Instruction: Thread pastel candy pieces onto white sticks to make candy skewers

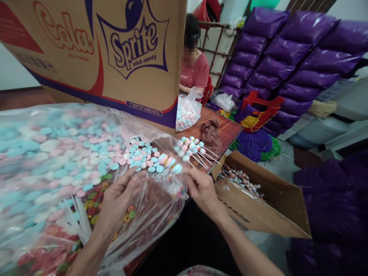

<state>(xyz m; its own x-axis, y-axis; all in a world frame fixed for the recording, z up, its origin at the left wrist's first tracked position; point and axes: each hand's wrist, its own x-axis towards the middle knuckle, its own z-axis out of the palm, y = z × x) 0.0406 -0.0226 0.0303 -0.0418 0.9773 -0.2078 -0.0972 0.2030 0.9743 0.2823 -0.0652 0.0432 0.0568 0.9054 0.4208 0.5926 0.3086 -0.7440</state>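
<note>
My right hand (pixel 202 188) is closed, pinching the end of a candy skewer (pixel 170 163). Pink, yellow and blue pieces are threaded along it, and it points left over the clear plastic sheet. My left hand (pixel 120 193) hovers beside a small heap of blue and pink candies (pixel 143 155), its fingers loosely bent and apart; nothing shows between them. A large spread of pastel candies (pixel 63 153) fills the plastic on the left. Ring-shaped gummies (pixel 130 212) lie under and beside my left hand, near white sticks (pixel 79 218). Finished-looking skewers (pixel 191 147) lie just beyond my right hand.
A tall printed carton (pixel 115 88) stands behind the candies. On my right, an open cardboard box (pixel 276 214) holds many skewers. A brown cloth (pixel 210 136) lies on the table; a person (pixel 195 71) sits behind with a candy bag (pixel 188 111). Purple packages (pixel 276 53) are stacked beyond.
</note>
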